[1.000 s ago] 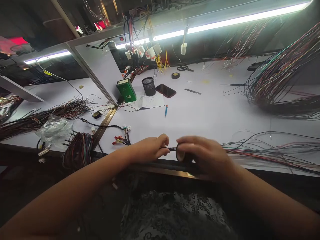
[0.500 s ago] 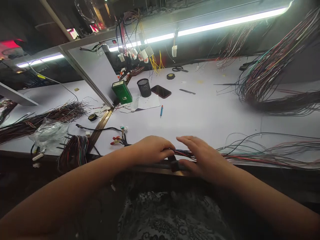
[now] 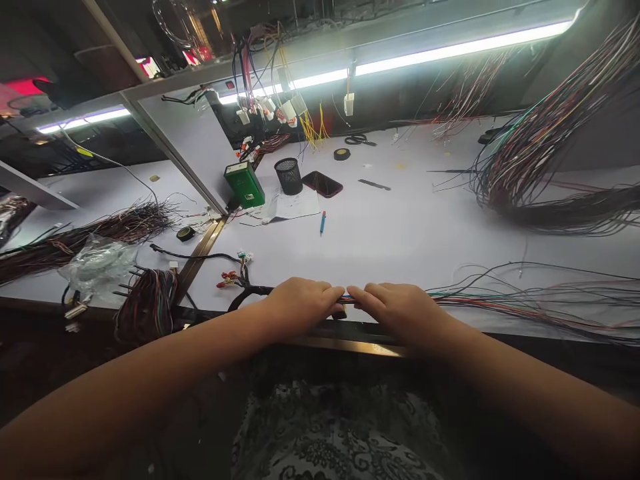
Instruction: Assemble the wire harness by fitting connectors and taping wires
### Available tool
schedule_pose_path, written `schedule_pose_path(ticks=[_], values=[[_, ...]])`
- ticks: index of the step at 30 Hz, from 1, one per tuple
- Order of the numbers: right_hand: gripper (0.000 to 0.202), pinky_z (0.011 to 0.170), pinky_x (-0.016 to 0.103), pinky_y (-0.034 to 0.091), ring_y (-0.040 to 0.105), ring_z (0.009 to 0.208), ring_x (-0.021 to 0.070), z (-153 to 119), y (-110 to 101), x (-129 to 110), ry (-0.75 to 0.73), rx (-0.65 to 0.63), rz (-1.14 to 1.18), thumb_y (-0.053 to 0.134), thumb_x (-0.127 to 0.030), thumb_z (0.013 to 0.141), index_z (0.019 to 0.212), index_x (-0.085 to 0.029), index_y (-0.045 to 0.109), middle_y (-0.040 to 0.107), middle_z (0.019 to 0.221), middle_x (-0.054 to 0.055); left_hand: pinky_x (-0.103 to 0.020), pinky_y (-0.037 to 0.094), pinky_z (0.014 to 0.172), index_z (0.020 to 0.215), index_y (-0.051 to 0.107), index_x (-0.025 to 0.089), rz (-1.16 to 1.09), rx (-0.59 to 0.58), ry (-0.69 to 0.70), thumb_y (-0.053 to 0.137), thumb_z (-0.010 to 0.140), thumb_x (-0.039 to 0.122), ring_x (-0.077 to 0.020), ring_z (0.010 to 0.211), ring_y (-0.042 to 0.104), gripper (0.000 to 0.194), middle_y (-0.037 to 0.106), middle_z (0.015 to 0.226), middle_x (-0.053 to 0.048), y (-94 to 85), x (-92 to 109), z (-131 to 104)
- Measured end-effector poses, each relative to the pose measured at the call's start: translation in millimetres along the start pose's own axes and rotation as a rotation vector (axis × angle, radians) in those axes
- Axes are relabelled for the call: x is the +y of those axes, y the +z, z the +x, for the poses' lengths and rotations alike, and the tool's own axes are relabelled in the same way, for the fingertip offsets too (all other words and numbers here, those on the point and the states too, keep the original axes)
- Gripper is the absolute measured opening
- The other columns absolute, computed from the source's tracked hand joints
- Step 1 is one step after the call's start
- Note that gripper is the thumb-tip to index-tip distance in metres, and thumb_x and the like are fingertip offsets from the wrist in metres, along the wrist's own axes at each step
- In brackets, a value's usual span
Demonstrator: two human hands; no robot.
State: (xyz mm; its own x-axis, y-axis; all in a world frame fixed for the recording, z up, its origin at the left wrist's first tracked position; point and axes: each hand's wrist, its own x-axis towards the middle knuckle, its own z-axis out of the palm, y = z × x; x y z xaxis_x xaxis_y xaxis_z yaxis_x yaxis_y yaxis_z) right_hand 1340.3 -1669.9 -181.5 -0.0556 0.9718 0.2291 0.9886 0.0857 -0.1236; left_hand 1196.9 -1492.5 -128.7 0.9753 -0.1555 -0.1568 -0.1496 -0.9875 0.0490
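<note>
A bundle of thin coloured wires (image 3: 480, 301) runs along the front edge of the white table. My left hand (image 3: 305, 303) is closed around the bundle where its black-wrapped part (image 3: 257, 291) begins. Close beside it, my right hand (image 3: 395, 308) grips the loose wires, fingers pressed together. A short stretch of bare wires shows between my fingertips. Under the left fingers a roll of tape (image 3: 339, 312) shows in part. The wrapped end on the left branches into red connectors (image 3: 229, 279) and white and teal connectors (image 3: 245, 257).
A blue pen (image 3: 323, 223), a phone (image 3: 323, 184), a black mesh cup (image 3: 289, 176) and a green box (image 3: 244, 185) lie or stand further back. Black tape (image 3: 341, 154) and scissors (image 3: 360, 139) lie behind them. A large wire bunch (image 3: 540, 153) hangs at right; another bundle (image 3: 150, 297) sits at left.
My right hand has come down from above the wires, its fingers closing on them next to my left hand. The dark tape strip that hung between the hands no longer shows stretched out.
</note>
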Motion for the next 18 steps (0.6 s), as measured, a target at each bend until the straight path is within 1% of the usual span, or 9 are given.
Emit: schedule_pose_path(ticks=[2,3,4,7,9,12,15,18], values=[[0.022,0.053,0.026,0.025,0.051,0.064,0.0135,-0.1,3.1,-0.2,0.046,0.028,0.042,0.043,-0.015,0.089,0.107,-0.018,0.054,0.059,0.077,0.002,-0.023,0.04,0.054,0.11,0.054,0.018,-0.013,0.049,0.014,0.038,0.095,0.037,-0.014,0.068,0.061,0.03,0.065,0.08,-0.002,-1.7,-0.2,-0.5],[0.017,0.053,0.026,0.026,0.051,0.063,0.0131,0.2,4.2,-0.8,0.073,0.032,0.067,0.042,-0.018,0.091,0.102,-0.018,0.056,0.059,0.077,0.002,-0.023,0.041,0.054,0.11,0.054,0.017,-0.02,0.072,0.018,0.037,0.096,0.038,-0.014,0.069,0.061,0.03,0.065,0.079,-0.002,-2.1,-0.3,-1.0],[0.016,0.053,0.026,0.026,0.051,0.063,0.0129,0.5,4.8,-1.5,0.098,0.031,0.087,0.041,-0.022,0.093,0.098,-0.018,0.056,0.06,0.076,0.001,-0.024,0.041,0.055,0.11,0.054,0.017,-0.024,0.09,0.021,0.036,0.096,0.038,-0.0141,0.069,0.061,0.031,0.065,0.079,-0.002,-2.2,-0.5,-1.6],[0.025,0.053,0.026,0.027,0.052,0.061,0.0136,0.8,3.4,-3.5,0.141,0.028,0.11,0.038,-0.034,0.096,0.091,-0.017,0.056,0.061,0.073,0.002,-0.024,0.041,0.053,0.11,0.054,0.017,-0.02,0.096,0.028,0.036,0.096,0.038,-0.0142,0.067,0.06,0.032,0.064,0.078,-0.002,-1.8,-0.6,-3.0],[0.028,0.054,0.026,0.03,0.055,0.063,0.0147,-0.6,1.3,-4.3,0.143,0.021,0.134,0.037,-0.037,0.097,0.092,-0.017,0.056,0.062,0.074,0.003,-0.024,0.041,0.053,0.111,0.054,0.017,-0.017,0.084,0.027,0.037,0.095,0.038,-0.0145,0.067,0.06,0.031,0.064,0.078,-0.002,-1.8,-0.3,-3.5],[0.026,0.058,0.027,0.035,0.059,0.069,0.0159,-4.1,-0.3,-4.4,0.119,0.024,0.206,0.035,-0.033,0.098,0.101,-0.017,0.055,0.064,0.081,0.004,-0.025,0.042,0.054,0.111,0.055,0.017,-0.027,0.073,0.013,0.038,0.095,0.037,-0.0147,0.068,0.061,0.03,0.064,0.078,-0.002,-3.2,0.6,-3.6],[0.024,0.06,0.027,0.039,0.06,0.071,0.0162,-6.9,2.2,-2.9,0.105,0.098,0.241,0.037,-0.032,0.097,0.105,-0.017,0.054,0.066,0.084,0.005,-0.024,0.042,0.054,0.111,0.056,0.017,-0.056,0.07,-0.001,0.041,0.094,0.036,-0.0138,0.066,0.061,0.03,0.064,0.078,-0.003,-5.4,1.2,-3.6],[0.022,0.061,0.027,0.042,0.061,0.07,0.0155,-7.3,6.9,-0.7,0.109,0.187,0.259,0.04,-0.031,0.096,0.102,-0.017,0.056,0.067,0.083,0.005,-0.023,0.043,0.055,0.112,0.056,0.018,-0.087,0.092,0.0,0.041,0.094,0.036,-0.0133,0.067,0.061,0.03,0.065,0.079,-0.003,-5.5,0.1,-4.7]])
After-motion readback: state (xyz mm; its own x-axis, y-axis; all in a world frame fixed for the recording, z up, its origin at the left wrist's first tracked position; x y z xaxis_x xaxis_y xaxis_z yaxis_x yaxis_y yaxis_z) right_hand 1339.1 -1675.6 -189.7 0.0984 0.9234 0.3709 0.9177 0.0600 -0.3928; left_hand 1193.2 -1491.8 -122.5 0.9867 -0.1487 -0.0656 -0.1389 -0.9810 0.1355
